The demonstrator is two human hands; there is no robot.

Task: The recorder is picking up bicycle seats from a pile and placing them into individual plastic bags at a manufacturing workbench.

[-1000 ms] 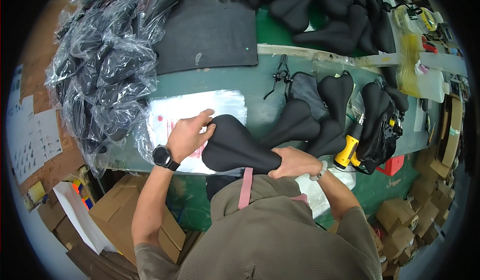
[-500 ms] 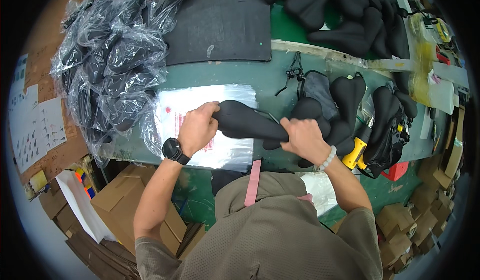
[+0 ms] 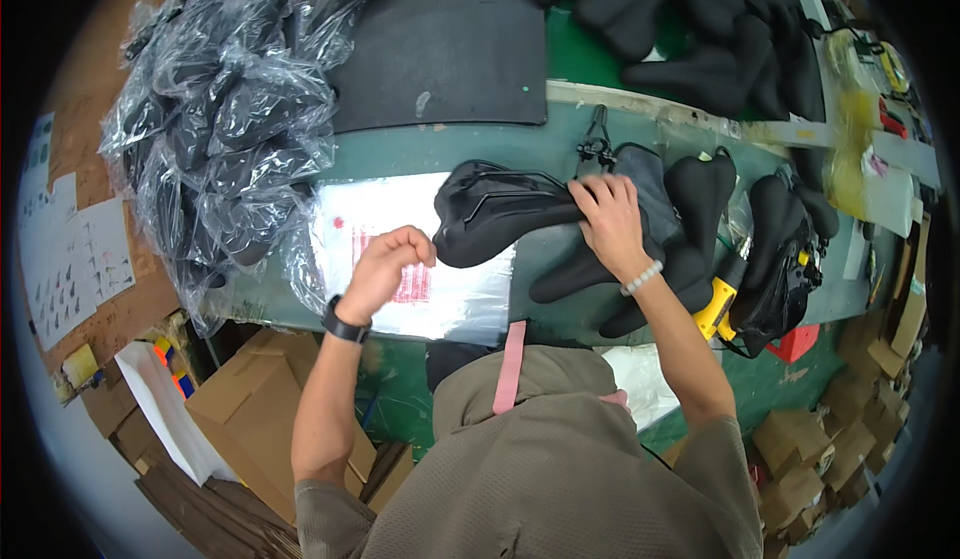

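A black bicycle saddle (image 3: 490, 243) is held over a stack of clear plastic bags (image 3: 350, 204) with red print. Its underside and metal rails face up and away from me. My right hand (image 3: 612, 221) grips the narrow nose, fingers over the top. At the wide end, my left hand (image 3: 392, 267) has curled fingers with the tips against the saddle's edge; their exact hold is partly hidden. More black saddles (image 3: 575, 277) lie below and right of my right hand.
Plastic-wrapped saddles (image 3: 230, 139) pile up at left, beside a dark mat (image 3: 440, 59). Bare saddles (image 3: 690, 59) heap at the back right. A yellow heat gun (image 3: 714, 307), a black clamp-like metal part (image 3: 594, 144) and a red box (image 3: 793, 343) are also on the right.
The saddle has turned over, from smooth top showing to underside and rails showing. My right hand has moved up over the nose; my left hand has dropped slightly and curled.
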